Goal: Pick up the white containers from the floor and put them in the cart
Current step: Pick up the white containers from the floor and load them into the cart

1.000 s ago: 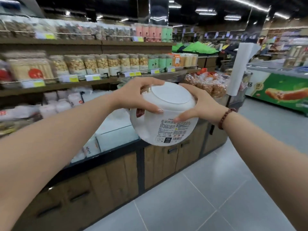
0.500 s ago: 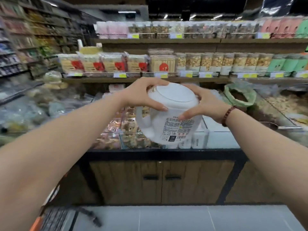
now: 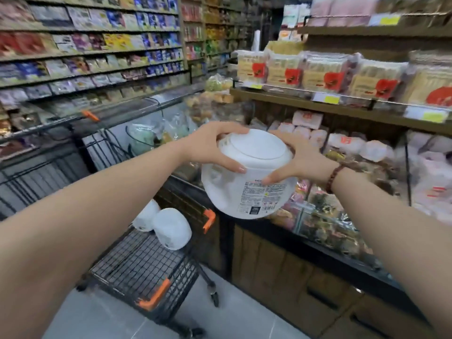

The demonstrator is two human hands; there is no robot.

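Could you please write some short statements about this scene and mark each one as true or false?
1. The left hand and the right hand together hold one white container. True.
2. The cart has no containers inside. False: two more containers lie in it.
3. The bracelet is on the left wrist. False: it is on the right wrist.
4. The held white container is in the air, not yet in the cart. True.
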